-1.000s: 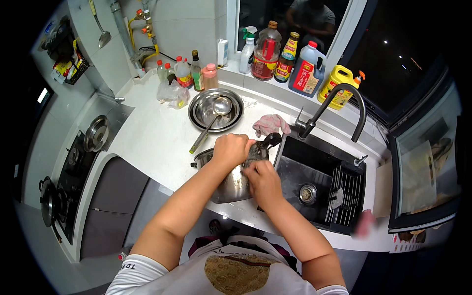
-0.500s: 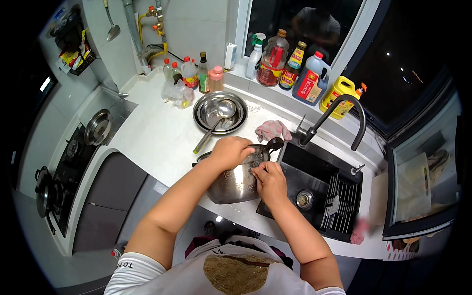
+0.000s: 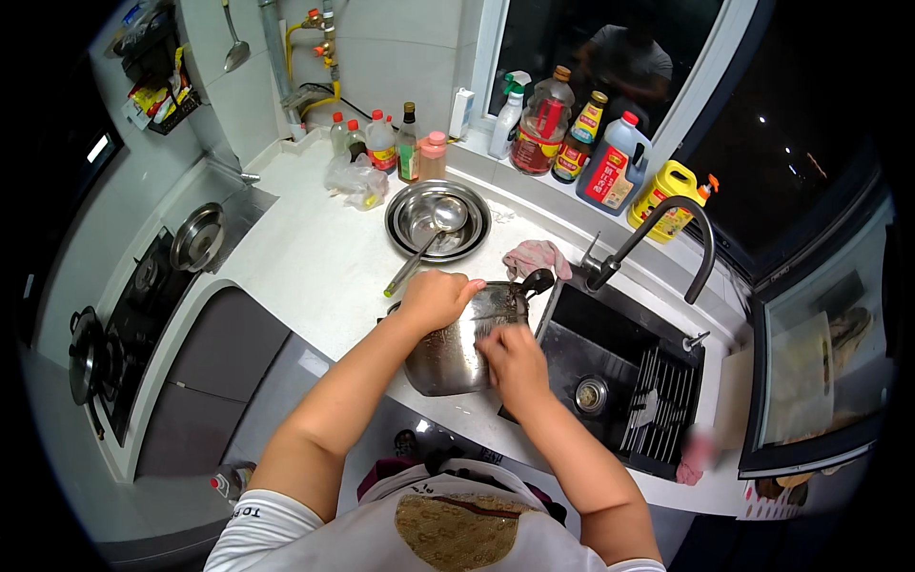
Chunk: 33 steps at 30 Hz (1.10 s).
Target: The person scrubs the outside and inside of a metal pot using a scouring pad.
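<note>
A stainless steel pot (image 3: 446,364) stands at the counter's front edge, left of the sink, its wet side toward me. Its black handle (image 3: 537,281) sticks out at the upper right. My left hand (image 3: 440,300) is closed over the pot's upper edge, thumb pointing right. Against the pot's near right side, my right hand (image 3: 515,360) has its fingers curled and pressed together, slightly blurred. Whatever those fingers hold, if anything, is hidden. Just behind the pot, a ladle (image 3: 446,217) lies across nested metal bowls (image 3: 393,221).
The black sink (image 3: 572,334) with a drying rack (image 3: 658,405) and curved faucet (image 3: 707,253) is on the right. A pink cloth (image 3: 536,258) lies behind it. Several bottles (image 3: 543,124) line the windowsill. A gas stove (image 3: 143,305) stands at far left.
My right hand has slid slightly left and down along the pot's side. My left hand keeps its hold on the upper edge. The whole view has shifted a little.
</note>
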### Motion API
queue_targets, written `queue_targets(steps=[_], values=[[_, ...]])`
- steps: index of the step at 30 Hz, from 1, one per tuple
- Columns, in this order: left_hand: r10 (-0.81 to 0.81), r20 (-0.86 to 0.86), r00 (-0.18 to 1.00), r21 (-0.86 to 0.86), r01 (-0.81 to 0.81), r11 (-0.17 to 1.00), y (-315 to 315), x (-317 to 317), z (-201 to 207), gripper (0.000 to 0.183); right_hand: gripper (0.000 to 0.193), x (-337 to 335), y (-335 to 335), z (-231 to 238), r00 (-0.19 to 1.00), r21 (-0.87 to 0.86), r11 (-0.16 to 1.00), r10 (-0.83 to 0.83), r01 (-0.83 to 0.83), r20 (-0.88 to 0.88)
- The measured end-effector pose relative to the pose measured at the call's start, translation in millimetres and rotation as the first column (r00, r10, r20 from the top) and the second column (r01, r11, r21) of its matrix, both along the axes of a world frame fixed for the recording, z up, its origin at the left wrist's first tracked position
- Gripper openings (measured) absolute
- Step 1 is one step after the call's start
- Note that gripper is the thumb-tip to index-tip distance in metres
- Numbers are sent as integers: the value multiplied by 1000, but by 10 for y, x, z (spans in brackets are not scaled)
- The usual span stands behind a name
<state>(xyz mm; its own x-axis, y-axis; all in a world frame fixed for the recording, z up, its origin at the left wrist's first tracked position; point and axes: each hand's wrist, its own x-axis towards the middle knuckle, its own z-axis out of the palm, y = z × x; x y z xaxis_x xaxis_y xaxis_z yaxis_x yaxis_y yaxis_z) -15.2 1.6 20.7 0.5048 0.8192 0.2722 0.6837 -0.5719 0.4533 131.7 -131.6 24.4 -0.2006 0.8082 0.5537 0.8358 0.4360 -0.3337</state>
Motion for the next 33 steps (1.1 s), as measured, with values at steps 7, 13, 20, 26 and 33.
queue_targets(steps=[7, 13, 20, 26, 33], values=[[-3, -55, 998, -46, 0, 999, 21, 27, 1, 54, 22, -47, 123, -8, 1000, 40, 999, 9, -8, -16], [7, -41, 999, -46, -9, 999, 18, -39, -34, 53, 16, -46, -16, -7, 999, -17, 999, 51, -51, -10], [-17, 0, 1000, -34, 17, 999, 37, 19, -63, 52, 18, -88, 310, 59, 999, 28, 999, -22, 22, -25], [-8, -15, 1000, -53, 7, 999, 49, -61, -68, 52, 22, -104, -17, -31, 999, -21, 999, 41, -42, -26], [-3, -44, 999, -24, 2, 1000, 40, -17, -52, 52, 24, -115, 40, 3, 1000, 19, 1000, 9, -8, -10]])
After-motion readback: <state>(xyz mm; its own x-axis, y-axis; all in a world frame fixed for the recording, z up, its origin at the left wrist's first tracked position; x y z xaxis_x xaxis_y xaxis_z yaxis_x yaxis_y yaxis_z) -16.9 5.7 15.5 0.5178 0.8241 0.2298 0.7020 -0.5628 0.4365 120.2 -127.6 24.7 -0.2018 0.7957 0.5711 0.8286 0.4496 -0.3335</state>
